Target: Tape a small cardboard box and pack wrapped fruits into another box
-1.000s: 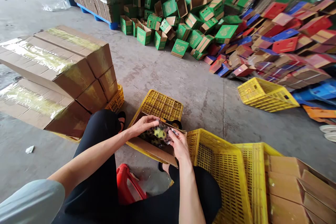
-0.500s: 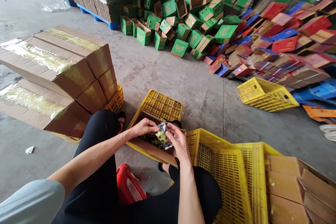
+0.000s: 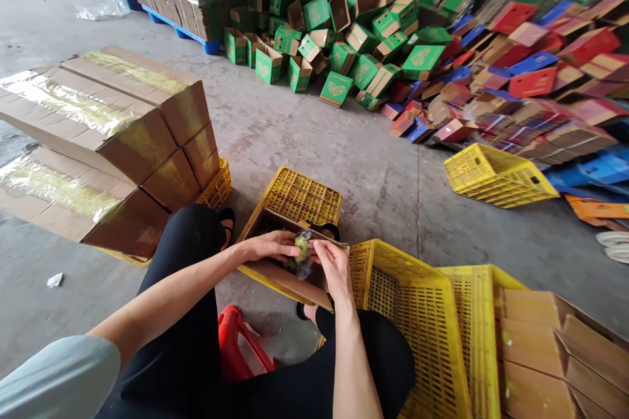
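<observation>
Between my two hands is a small yellow-green item [image 3: 301, 245] in clear plastic wrap, smeared by motion; its exact kind cannot be made out. My left hand [image 3: 272, 246] has its fingers on the item's left side. From the right, my right hand [image 3: 334, 263] pinches its edge with thumb and fingers. Both hands are above an open cardboard box [image 3: 287, 280], whose contents are mostly hidden by hands and shadow. The box rests on an upturned yellow crate [image 3: 308, 195]. Just behind the box lies a black round thing [image 3: 330, 231] with a yellow part.
Taped cartons [image 3: 142, 137] are stacked at my left. Yellow crates [image 3: 417, 314] stand at my right, with more cartons [image 3: 535, 347] beyond. A red stool [image 3: 230, 340] is beneath me. Heaps of green boxes [image 3: 366, 72] and red-blue boxes [image 3: 533, 83] lie ahead. Another yellow crate [image 3: 491, 170] sits on the floor.
The wrapped item has turned more upright and moved slightly up and left. My left hand has shifted from a fingertip pinch to flatter fingers alongside it.
</observation>
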